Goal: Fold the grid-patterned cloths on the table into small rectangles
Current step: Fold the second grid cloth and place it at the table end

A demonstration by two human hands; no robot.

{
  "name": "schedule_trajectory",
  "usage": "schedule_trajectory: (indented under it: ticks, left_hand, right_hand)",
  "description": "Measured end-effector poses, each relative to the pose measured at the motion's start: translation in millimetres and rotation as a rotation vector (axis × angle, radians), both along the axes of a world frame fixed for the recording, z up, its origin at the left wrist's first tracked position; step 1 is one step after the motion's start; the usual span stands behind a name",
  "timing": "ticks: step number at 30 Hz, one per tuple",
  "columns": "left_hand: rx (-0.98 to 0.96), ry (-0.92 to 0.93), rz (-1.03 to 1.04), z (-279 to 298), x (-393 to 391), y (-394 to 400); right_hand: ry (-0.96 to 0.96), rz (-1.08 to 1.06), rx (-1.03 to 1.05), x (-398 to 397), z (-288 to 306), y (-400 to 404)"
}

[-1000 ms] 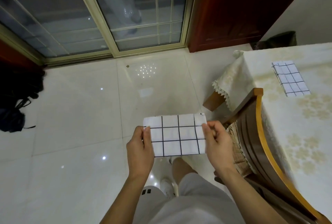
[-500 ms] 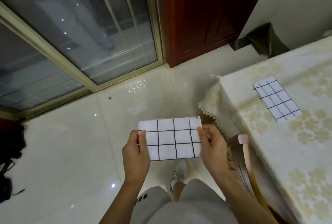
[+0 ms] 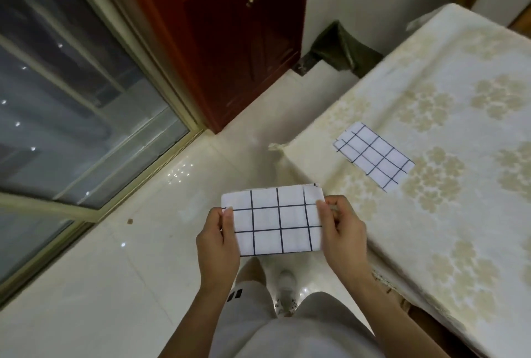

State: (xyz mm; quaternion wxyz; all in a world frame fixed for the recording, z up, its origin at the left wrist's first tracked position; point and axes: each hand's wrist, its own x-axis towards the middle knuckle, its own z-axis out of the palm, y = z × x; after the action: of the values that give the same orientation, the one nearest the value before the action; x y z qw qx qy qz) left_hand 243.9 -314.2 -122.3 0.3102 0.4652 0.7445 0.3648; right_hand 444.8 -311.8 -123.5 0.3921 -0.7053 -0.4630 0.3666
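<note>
A white cloth with a dark grid [image 3: 274,219], folded into a small rectangle, hangs in the air above the floor in front of me. My left hand [image 3: 218,238] pinches its left edge and my right hand [image 3: 342,231] pinches its right edge. A second folded grid cloth [image 3: 373,156] lies flat near the left corner of the table [image 3: 459,214], which wears a cream floral tablecloth. The held cloth is left of the table edge, not over it.
A dark red wooden cabinet [image 3: 218,41] stands behind, beside a glass sliding door [image 3: 71,99]. A dark green bag [image 3: 342,47] sits on the floor by the wall. Glossy white tiles [image 3: 100,286] cover the floor; my legs and shoe show below.
The view has swung right, bringing the table and its folded cloth closer. The cloth stays held in both hands the same way.
</note>
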Motion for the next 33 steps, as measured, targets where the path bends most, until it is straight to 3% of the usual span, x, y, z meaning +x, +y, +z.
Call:
schedule_trajectory:
  ticks: [7, 13, 18, 23, 28, 33]
  left_hand:
    - [0.007, -0.016, -0.292, -3.4, 40.9, 82.6]
    - [-0.013, -0.072, -0.510, -8.5, 71.9, 153.8]
    - [-0.150, -0.151, -0.702, -24.2, 95.0, 208.1]
    - [-0.147, -0.124, -0.899, -28.9, 122.6, 246.0]
    - [-0.206, -0.112, -1.030, -30.5, 150.8, 272.0]
    - [-0.242, -0.053, -1.002, -39.3, 184.7, 291.9]
  right_hand:
    - [-0.007, -0.272, -0.033, 31.3, -0.4, 27.6]
    - [0.117, -0.494, -0.086, 42.8, 10.5, 58.7]
    - [-0.109, -0.567, -0.156, 60.2, 9.3, 78.9]
    - [-0.159, -0.725, -0.189, 72.2, 0.1, 90.0]
    - [-0.239, -0.728, -0.243, 88.8, -10.8, 95.3]
    - [-0.260, -0.687, -0.276, 121.4, -25.2, 106.7]
